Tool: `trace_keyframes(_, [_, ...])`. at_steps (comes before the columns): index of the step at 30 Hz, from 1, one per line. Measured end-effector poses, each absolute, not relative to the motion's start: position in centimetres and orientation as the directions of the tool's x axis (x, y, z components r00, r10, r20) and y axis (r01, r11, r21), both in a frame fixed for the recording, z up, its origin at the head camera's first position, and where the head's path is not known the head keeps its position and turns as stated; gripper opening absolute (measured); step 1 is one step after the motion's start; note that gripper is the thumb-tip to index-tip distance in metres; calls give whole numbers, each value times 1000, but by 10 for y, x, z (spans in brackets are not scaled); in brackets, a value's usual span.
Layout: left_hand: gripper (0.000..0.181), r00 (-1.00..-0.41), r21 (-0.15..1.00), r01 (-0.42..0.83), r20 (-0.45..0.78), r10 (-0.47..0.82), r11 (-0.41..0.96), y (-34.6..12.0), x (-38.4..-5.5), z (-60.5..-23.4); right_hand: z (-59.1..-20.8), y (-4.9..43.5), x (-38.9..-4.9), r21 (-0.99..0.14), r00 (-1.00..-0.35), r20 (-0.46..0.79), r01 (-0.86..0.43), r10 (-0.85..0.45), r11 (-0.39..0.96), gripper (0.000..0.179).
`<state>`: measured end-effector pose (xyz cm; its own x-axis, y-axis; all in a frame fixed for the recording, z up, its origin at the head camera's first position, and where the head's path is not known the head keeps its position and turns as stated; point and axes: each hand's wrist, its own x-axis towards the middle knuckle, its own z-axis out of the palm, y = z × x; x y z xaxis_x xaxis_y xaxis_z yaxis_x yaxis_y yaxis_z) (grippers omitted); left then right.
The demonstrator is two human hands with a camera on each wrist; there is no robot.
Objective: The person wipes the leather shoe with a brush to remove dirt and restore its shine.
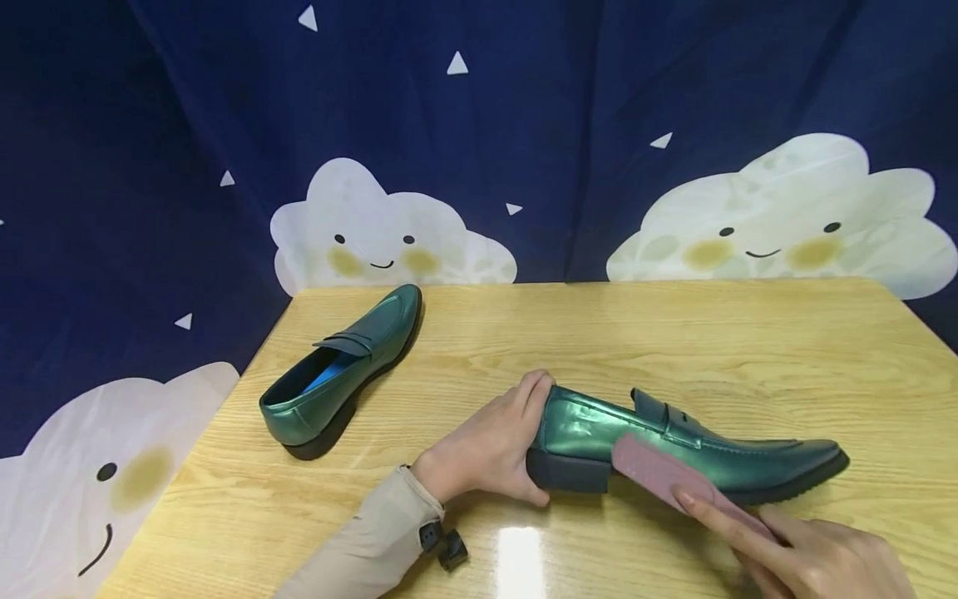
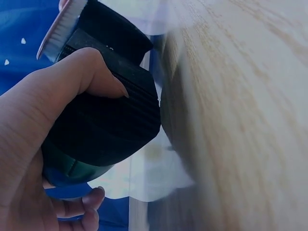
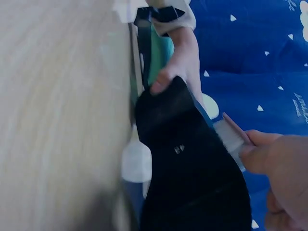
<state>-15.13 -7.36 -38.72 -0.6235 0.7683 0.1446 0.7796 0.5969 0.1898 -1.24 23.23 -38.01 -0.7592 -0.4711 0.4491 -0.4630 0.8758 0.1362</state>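
Note:
A glossy green loafer [image 1: 584,428] with a black heel and sole is gripped at its heel by my left hand [image 1: 494,449], toe pointing right. In the left wrist view, the thumb presses on the black heel [image 2: 122,115]. My right hand [image 1: 831,553] holds a pink-backed brush [image 1: 666,474] against the near side of the loafer. White bristles [image 3: 230,137] face the shoe in the right wrist view, where the black sole [image 3: 185,159] is turned toward the camera. The matching loafer [image 1: 340,378] stands upright at the left, a blue insole inside.
The light wooden table [image 1: 748,341] reaches back to a dark blue curtain [image 1: 539,108] printed with white clouds and small triangles. A small black device [image 1: 443,545] is strapped at the left sleeve cuff.

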Motion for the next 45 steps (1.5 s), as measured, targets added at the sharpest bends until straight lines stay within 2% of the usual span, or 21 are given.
trace_keyframes(4, [130,-634,197,770,131,762,607,-74,-151,-387,-376,242,-12,121,-845,392,-344,-364,931,64])
trace_keyframes(7, [130,-639,194,766,122,760,613,-74,-150,-388,-376,244,-13,114,-846,388,-350,-366,930,64])
trace_keyframes(11, [130,-632,197,772,131,764,605,-76,-150,-388,-379,236,-13,108,-765,434,-480,-476,871,58])
trace_keyframes(13, [130,-629,203,773,135,765,600,-76,-150,-389,-380,235,-13,105,-745,446,-506,-495,856,57])
trace_keyframes(20, [130,-640,227,762,119,759,607,-77,-150,-389,-376,249,-18,78,-836,414,-361,-360,929,61])
trace_keyframes(23, [130,-639,227,763,124,759,605,-77,-151,-389,-377,250,-19,66,-810,432,-410,-396,910,60])
trace_keyframes(27, [130,-633,227,767,125,764,600,-76,-150,-390,-380,245,-16,76,-725,464,-539,-508,839,55])
trace_keyframes(28, [130,-635,230,766,123,762,601,-76,-150,-390,-380,245,-15,69,-724,463,-546,-512,835,55])
trace_keyframes(34, [130,-651,248,750,111,751,614,-75,-150,-389,-372,262,-19,61,-803,434,-426,-409,902,61])
trace_keyframes(35, [130,-653,251,748,109,750,615,-75,-150,-389,-371,267,-21,54,-796,460,-417,-393,907,60])
trace_keyframes(38, [130,-647,248,754,117,754,608,-74,-150,-389,-373,278,-29,12,-724,581,-448,-371,894,58])
trace_keyframes(41, [130,-636,241,764,124,762,599,-73,-149,-389,-376,282,-30,-2,-686,622,-482,-376,876,56])
trace_keyframes(42, [131,-632,235,768,125,765,596,-73,-149,-389,-377,281,-29,4,-689,614,-485,-385,874,56])
trace_keyframes(45, [132,-629,229,770,117,768,596,-73,-148,-388,-376,274,-19,29,-782,490,-428,-386,903,56])
